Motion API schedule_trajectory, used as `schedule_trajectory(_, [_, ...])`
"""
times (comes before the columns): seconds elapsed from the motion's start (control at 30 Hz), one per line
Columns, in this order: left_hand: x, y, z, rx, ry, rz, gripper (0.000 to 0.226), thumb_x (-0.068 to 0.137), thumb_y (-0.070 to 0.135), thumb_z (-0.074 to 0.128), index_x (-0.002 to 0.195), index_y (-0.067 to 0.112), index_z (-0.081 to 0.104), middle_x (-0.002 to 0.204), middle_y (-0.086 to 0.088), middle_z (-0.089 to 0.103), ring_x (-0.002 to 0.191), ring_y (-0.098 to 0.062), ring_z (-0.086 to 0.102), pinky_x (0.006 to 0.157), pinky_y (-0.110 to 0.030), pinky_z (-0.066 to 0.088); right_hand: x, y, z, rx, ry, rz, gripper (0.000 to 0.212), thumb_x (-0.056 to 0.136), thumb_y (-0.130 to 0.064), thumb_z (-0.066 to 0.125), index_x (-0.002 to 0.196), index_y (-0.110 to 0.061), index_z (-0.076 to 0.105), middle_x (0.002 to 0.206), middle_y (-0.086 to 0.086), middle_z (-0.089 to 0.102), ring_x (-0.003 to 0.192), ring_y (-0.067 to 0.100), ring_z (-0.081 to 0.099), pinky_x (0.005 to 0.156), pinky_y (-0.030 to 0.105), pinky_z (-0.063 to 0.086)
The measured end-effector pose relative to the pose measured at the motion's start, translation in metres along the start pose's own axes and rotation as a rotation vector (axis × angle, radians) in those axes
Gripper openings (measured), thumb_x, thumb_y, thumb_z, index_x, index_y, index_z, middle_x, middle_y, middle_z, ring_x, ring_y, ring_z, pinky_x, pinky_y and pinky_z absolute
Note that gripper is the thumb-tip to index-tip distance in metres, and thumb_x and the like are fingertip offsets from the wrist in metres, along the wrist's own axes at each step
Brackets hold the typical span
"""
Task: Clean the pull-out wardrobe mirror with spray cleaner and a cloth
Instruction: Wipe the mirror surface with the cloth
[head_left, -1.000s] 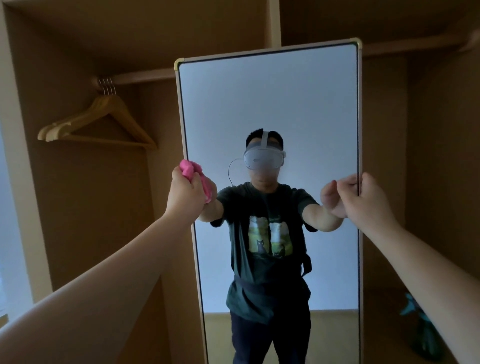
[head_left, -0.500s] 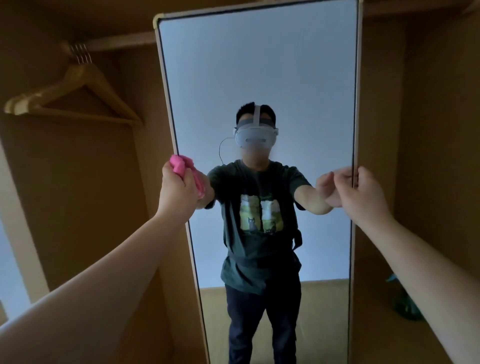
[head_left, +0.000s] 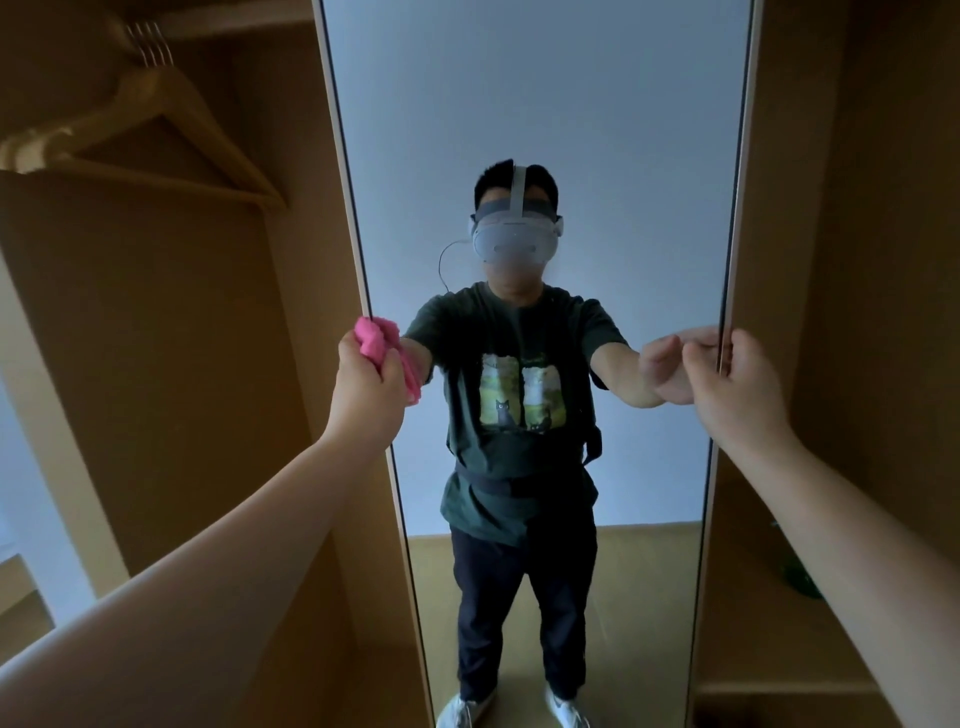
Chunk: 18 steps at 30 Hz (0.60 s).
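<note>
The mirror (head_left: 540, 104) stands tall and upright in the middle of the frame, inside the open wooden wardrobe (head_left: 171, 364), running off the top and bottom edges of the view. In the glass, a person in a dark T-shirt and headset reaches out with both arms. At its left edge, about mid-height, the left hand (head_left: 366, 395) has its fingers curled tight round a bunched pink cloth (head_left: 376, 340), which sits right against the frame there; whether the cloth touches the glass itself I cannot tell. On the right edge at the same height, the right hand (head_left: 737, 384) grips the frame with its fingers hooked round the edge and its thumb on the near side. In the upper left of the frame, wooden hangers (head_left: 156, 119) hang on their metal hooks, blurred. Low at the right, behind the forearm, there is something dark green (head_left: 800, 577) in the shadowed compartment, too dim to make out
</note>
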<state>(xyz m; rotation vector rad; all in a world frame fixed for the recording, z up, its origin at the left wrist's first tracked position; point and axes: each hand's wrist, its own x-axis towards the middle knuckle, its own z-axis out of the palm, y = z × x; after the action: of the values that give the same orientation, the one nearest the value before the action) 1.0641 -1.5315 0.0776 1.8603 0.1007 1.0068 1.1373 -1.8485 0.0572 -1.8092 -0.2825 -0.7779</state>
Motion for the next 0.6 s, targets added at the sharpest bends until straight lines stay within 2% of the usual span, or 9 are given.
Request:
schedule_trajectory(0.13, [-0.007,-0.012,0.001,-0.001,-0.031,-0.015,0.027,0.097,0.014,0.036,0.122,0.018,0.045,0.097,-0.011,0.066,0.082,-0.021,0.07,0.074,-0.039,0.061,-0.009,0.009,0.002,0.028,-0.003,0.005,0.009,0.097,-0.025,0.05,0.104,-0.02,0.047,0.086,-0.017,0.053,0.078,-0.003,0.052,0.059,0.014,0.037])
schedule_trajectory(0.33, [-0.02,-0.022,0.002,-0.015,-0.043,-0.059,0.029,0.097,0.012,0.038,0.125,0.016,0.044,0.097,-0.008,0.065,0.083,-0.021,0.07,0.073,-0.036,0.061,-0.019,0.022,0.004,0.008,-0.017,0.023,0.024,0.096,-0.03,0.051,0.116,-0.017,0.049,0.105,-0.001,0.058,0.093,0.013,0.057,0.069,0.023,0.043])
schedule_trajectory(0.43, [-0.027,-0.027,0.004,-0.045,-0.057,-0.088,0.03,0.097,0.008,0.038,0.125,0.018,0.044,0.098,-0.004,0.064,0.087,-0.018,0.069,0.071,-0.03,0.06,-0.025,0.03,0.005,-0.022,-0.031,0.062,0.03,0.096,-0.032,0.049,0.121,-0.014,0.049,0.105,0.0,0.058,0.094,0.015,0.056,0.07,0.026,0.043])
schedule_trajectory(0.53, [-0.032,-0.036,0.005,-0.021,-0.065,-0.104,0.032,0.096,0.009,0.037,0.126,0.02,0.043,0.103,-0.004,0.063,0.092,-0.02,0.068,0.076,-0.037,0.06,-0.032,0.041,0.005,-0.03,-0.071,0.1,0.03,0.096,-0.033,0.05,0.12,-0.014,0.049,0.1,-0.001,0.058,0.09,0.015,0.057,0.064,0.022,0.043])
schedule_trajectory(0.6, [-0.037,-0.041,0.006,-0.035,-0.07,-0.119,0.032,0.097,0.008,0.037,0.125,0.021,0.044,0.104,-0.003,0.063,0.093,-0.02,0.068,0.078,-0.037,0.06,-0.037,0.047,0.004,-0.033,-0.088,0.124,0.03,0.095,-0.033,0.051,0.119,-0.014,0.05,0.102,0.0,0.059,0.092,0.016,0.058,0.066,0.024,0.044])
